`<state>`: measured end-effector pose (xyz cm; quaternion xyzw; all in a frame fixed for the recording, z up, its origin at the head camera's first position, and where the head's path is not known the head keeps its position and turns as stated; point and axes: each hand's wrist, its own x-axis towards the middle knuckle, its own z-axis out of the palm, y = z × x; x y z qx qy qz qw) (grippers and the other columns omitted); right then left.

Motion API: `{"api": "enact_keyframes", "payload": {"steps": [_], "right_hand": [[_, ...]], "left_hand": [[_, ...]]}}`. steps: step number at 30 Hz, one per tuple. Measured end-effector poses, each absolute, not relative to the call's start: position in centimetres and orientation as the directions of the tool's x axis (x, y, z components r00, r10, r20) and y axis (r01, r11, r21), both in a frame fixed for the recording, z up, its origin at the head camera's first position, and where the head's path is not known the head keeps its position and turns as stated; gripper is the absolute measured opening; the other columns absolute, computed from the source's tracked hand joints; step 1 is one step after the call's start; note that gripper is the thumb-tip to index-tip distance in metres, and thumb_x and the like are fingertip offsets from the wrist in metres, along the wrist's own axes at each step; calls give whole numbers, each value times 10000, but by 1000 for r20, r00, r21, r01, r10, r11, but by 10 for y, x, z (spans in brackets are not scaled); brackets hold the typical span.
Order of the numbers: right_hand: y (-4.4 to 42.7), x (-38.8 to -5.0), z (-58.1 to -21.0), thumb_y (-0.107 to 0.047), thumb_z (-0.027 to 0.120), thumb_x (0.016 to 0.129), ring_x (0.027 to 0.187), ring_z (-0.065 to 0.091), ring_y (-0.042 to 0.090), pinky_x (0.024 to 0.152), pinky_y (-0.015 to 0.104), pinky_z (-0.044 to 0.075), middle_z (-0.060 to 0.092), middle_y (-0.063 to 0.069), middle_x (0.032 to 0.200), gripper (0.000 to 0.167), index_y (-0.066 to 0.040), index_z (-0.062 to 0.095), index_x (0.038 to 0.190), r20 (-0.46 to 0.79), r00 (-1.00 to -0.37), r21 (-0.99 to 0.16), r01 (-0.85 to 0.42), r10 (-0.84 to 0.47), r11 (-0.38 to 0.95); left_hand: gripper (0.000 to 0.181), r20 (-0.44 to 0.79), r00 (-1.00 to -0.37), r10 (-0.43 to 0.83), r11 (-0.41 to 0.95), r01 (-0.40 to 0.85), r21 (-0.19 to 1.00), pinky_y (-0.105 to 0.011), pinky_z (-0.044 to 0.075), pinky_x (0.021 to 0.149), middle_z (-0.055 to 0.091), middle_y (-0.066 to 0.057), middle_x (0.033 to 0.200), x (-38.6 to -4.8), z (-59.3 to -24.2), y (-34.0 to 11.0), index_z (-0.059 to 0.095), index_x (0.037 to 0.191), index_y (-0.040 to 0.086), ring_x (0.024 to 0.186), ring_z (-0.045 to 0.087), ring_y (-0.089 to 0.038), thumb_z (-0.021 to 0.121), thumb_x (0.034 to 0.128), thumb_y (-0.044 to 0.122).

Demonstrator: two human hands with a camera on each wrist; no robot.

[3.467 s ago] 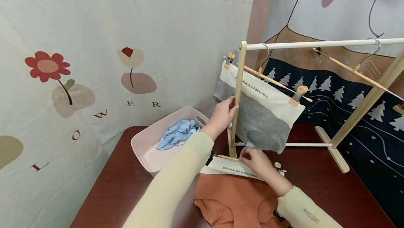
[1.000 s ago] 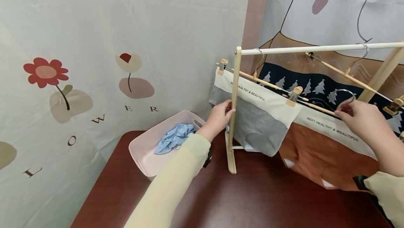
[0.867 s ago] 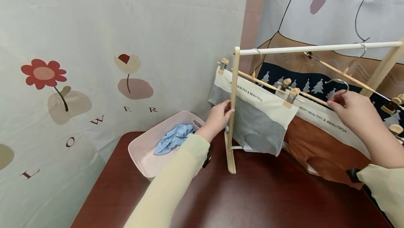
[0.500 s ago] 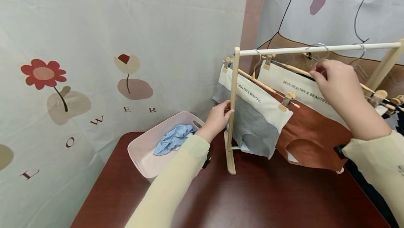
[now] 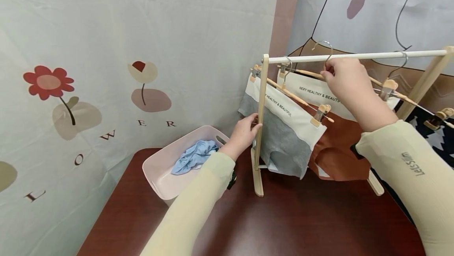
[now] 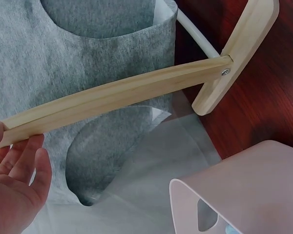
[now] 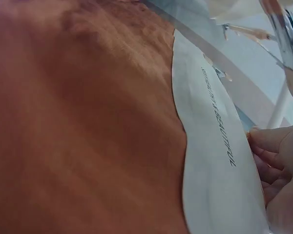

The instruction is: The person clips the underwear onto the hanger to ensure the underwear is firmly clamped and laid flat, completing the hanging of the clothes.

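My left hand (image 5: pixel 244 133) grips the wooden upright post (image 5: pixel 261 108) of a small clothes rack, thumb on one side and fingers on the other in the left wrist view. With my right hand (image 5: pixel 345 78) I pinch a clip hanger (image 5: pixel 307 73) just below its metal hook. The hook stands at the white rail (image 5: pixel 376 55); whether it bears on the rail I cannot tell. Rust-orange underpants (image 5: pixel 340 149) with a white waistband hang from this hanger, filling much of the right wrist view. Grey underpants (image 5: pixel 285 140) hang in front on another clip hanger (image 5: pixel 289 93).
A pink basket (image 5: pixel 156 169) with crumpled blue cloth (image 5: pixel 195 156) stands left of the rack on the dark red table (image 5: pixel 283 216). Farther right on the rail is another clip hanger (image 5: pixel 413 99). Printed fabric walls (image 5: pixel 198 43) close in behind.
My right hand has lifted the hanger with the orange underpants from the table, carried it right, then up and back left to the rail behind the grey pair. My left hand keeps holding the post.
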<state>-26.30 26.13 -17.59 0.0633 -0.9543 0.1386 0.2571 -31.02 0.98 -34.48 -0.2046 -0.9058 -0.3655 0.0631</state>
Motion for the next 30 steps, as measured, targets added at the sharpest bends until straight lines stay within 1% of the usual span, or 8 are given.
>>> {"api": "enact_keyframes", "payload": {"steps": [6, 10, 13, 17, 27, 30], "right_hand": [[267, -268, -190, -160, 493, 963, 750, 553, 347, 641, 460, 394, 635, 223, 887, 225, 12, 633, 927, 467, -884, -285, -134, 15, 949], [275, -268, -202, -160, 465, 973, 740, 535, 347, 632, 457, 390, 615, 230, 854, 243, 25, 607, 905, 433, -898, -315, -70, 77, 946], [280, -268, -207, -153, 467, 969, 750, 527, 361, 639, 464, 390, 606, 236, 837, 244, 34, 599, 886, 442, -891, -324, -48, 106, 945], [284, -268, -209, -153, 473, 964, 766, 533, 377, 642, 477, 397, 605, 250, 846, 247, 45, 600, 887, 454, -885, -323, -51, 107, 945], [285, -271, -211, -237, 455, 983, 792, 532, 360, 580, 464, 392, 605, 219, 905, 270, -7, 596, 970, 388, -911, -313, 16, 144, 950], [285, -271, -210, -240, 460, 980, 797, 535, 354, 575, 458, 391, 614, 212, 915, 269, -17, 609, 972, 383, -912, -314, 22, 148, 949]], "left_hand": [[462, 255, -908, 334, 649, 417, 636, -274, 505, 889, 616, -74, 1232, -310, -345, 10, 450, 1393, 87, 1092, 615, -184, 532, 969, 251], [451, 265, -906, 331, 649, 422, 633, -269, 506, 886, 623, -76, 1219, -310, -346, 10, 465, 1380, 84, 1080, 621, -183, 538, 966, 248], [444, 275, -903, 330, 645, 428, 633, -270, 505, 888, 628, -79, 1209, -311, -345, 10, 475, 1370, 78, 1074, 625, -184, 544, 963, 242], [443, 282, -903, 324, 649, 429, 629, -265, 503, 889, 630, -71, 1208, -311, -345, 10, 474, 1372, 82, 1073, 625, -178, 542, 965, 244], [437, 270, -921, 282, 584, 388, 713, -264, 518, 869, 628, -73, 1216, -306, -346, 10, 485, 1370, 98, 1082, 626, -192, 561, 957, 217], [454, 264, -924, 276, 561, 378, 736, -292, 512, 890, 613, -71, 1247, -304, -347, 7, 480, 1379, 112, 1115, 606, -206, 575, 950, 223]]}}
